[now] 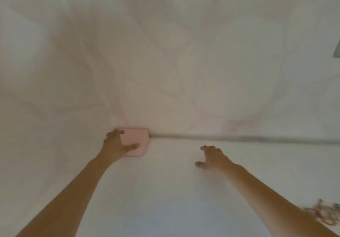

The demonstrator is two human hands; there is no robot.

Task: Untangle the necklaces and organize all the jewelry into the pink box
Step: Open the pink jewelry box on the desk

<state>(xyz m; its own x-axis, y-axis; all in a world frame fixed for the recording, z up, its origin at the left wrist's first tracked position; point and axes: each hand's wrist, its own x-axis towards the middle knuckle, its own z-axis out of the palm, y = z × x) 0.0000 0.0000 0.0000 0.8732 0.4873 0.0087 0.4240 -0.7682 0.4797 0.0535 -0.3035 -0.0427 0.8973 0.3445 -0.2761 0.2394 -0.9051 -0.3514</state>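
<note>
A small pink box (139,139) with rounded corners lies shut on the white bedding, at the left end of a fold. My left hand (117,145) rests on its left side, fingers curled over the far edge and thumb across the lid. My right hand (211,156) hovers over the sheet to the right of the box, fingers spread and holding nothing. A blurred tangle of jewelry (325,213), with silver chain and red pieces, lies at the bottom right, beyond my right forearm.
Wrinkled white bedding (165,62) fills the view. A long fold (239,138) runs from the box to the right edge. A dark grey object (337,50) shows at the right edge.
</note>
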